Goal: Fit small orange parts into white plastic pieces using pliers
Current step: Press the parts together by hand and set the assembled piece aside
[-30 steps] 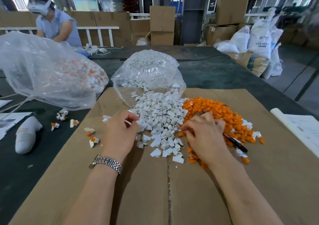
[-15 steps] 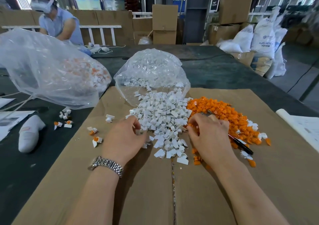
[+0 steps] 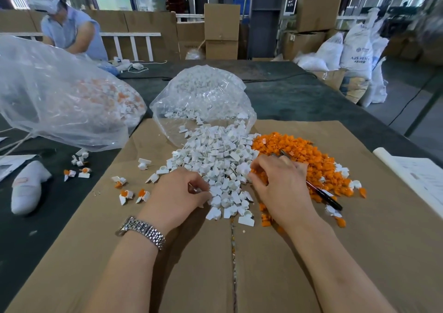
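A heap of white plastic pieces [image 3: 215,159] spills from a clear bag onto the cardboard sheet [image 3: 263,264]. A heap of small orange parts [image 3: 299,152] lies just to its right. My left hand [image 3: 177,192] rests at the white heap's near left edge, with curled fingers pinching a small white piece. My right hand [image 3: 280,185] lies where the two heaps meet. It holds the pliers [image 3: 323,197]: the black handle sticks out to the right and the metal tip shows above the knuckles. Its fingertips touch orange parts.
Several fitted white-and-orange pieces [image 3: 127,194] lie scattered to the left. A large clear bag [image 3: 60,101] holds more of them. The open bag of white pieces [image 3: 203,96] stands behind the heap. A white object [image 3: 26,188] lies far left, papers [image 3: 419,176] far right. A person [image 3: 69,29] works across the table.
My left hand has slid right, up against the white heap. My right hand's fingertips have shifted left, to the seam between the two heaps. The pliers stay in my right hand.
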Motion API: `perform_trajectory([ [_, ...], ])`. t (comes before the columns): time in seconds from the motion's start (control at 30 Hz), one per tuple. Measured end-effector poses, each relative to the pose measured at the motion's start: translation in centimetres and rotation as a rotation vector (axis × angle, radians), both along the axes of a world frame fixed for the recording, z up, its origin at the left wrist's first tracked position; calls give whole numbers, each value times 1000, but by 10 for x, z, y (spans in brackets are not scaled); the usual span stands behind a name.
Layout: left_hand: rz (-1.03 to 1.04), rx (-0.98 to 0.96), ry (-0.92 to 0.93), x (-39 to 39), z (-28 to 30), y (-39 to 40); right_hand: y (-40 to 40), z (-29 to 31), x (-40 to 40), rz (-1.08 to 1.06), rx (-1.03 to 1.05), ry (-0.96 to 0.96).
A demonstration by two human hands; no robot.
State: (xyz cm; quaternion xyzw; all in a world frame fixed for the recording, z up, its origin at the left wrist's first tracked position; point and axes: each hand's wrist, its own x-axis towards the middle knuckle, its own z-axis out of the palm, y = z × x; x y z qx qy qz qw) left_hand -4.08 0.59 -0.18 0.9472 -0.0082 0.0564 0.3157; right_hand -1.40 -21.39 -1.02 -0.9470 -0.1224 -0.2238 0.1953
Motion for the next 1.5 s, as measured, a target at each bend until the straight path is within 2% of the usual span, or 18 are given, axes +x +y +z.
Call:
perform_trajectory([
  [0.17,-36,80,6,0,-1,-3,0,1,1,67,82,-19],
  [0.3,-3,15,-56,-1,1,-11,1,3,-2,143,310,12],
  [0.4,88,-315,-114,0,4,-10,1,5,-3,180,464,60],
  [0.57,48,-995,128,0,9,-17,1,10,-5,298,689,190],
  [0.7,-16,-1198,217,3,6,-20,3,15,-8,374,787,236],
  [0.9,-167,-1197,156,3,2,-25,4,20,-14,450,789,250],
  [1.1,-165,-947,19,-1,3,-30,9,18,-14,428,738,199],
  [1.23,-191,-1176,126,1,2,-28,7,19,-14,418,731,191],
  [1.4,-148,-1002,7,-2,6,-33,8,19,-16,426,772,234],
  [1.5,-144,-962,-22,-5,7,-38,12,18,-17,421,798,243],
])
